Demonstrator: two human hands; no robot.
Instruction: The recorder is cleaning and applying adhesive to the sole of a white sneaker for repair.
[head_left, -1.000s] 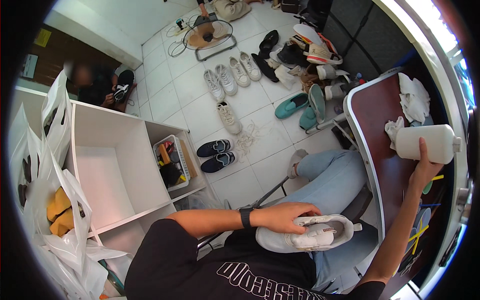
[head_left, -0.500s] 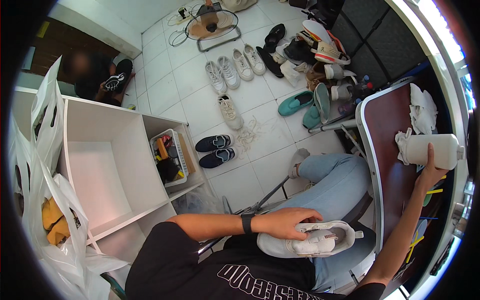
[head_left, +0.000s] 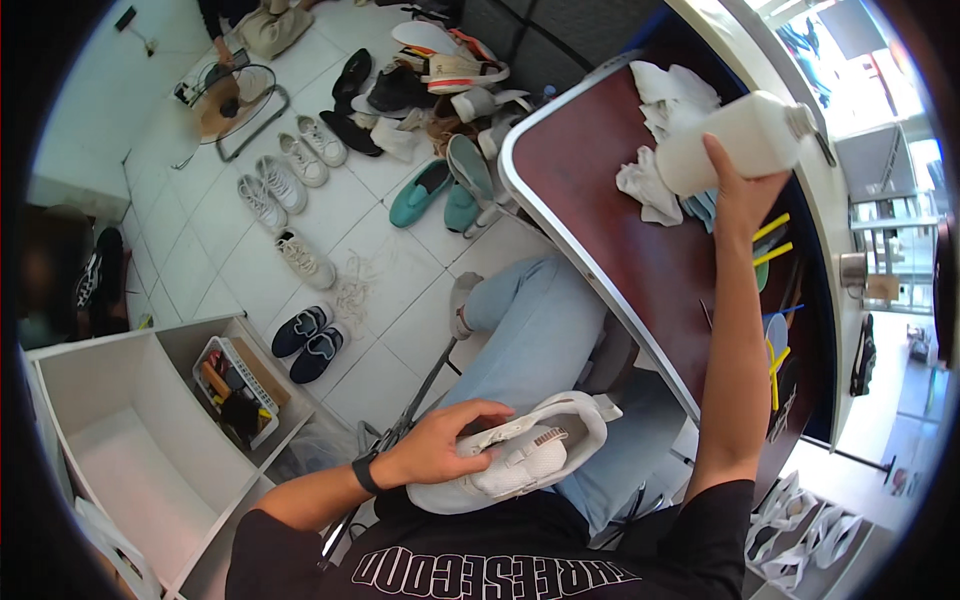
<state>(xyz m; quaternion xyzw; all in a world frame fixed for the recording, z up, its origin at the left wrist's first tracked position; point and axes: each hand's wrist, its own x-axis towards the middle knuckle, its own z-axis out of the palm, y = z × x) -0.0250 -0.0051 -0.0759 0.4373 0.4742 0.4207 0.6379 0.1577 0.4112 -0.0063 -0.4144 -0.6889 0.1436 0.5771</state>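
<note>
My left hand (head_left: 455,450) grips a white sneaker (head_left: 560,460) resting on my lap, fingers curled over the collar near its tongue. My right hand (head_left: 740,190) is wrapped round a white plastic bottle (head_left: 740,135), held sideways with its capped end to the right, above the dark-red folding table (head_left: 590,160). Crumpled white cloths (head_left: 665,90) lie on the table behind and left of the bottle. Yellow-handled tools (head_left: 770,250) and other small items lie beneath and beside my right arm.
A cubby shelf (head_left: 140,430) with a basket of tools (head_left: 235,390) stands left. Shoe rows (head_left: 280,185), loose laces (head_left: 355,295), a shoe pile (head_left: 440,70) and a floor fan (head_left: 230,105) are on the floor. Co-workers (head_left: 50,280) are at the left and top (head_left: 270,30).
My view has swung rightward, shifting the shelf, shoes and table leftward and showing more at the right. Both hands keep hold of the sneaker and bottle.
</note>
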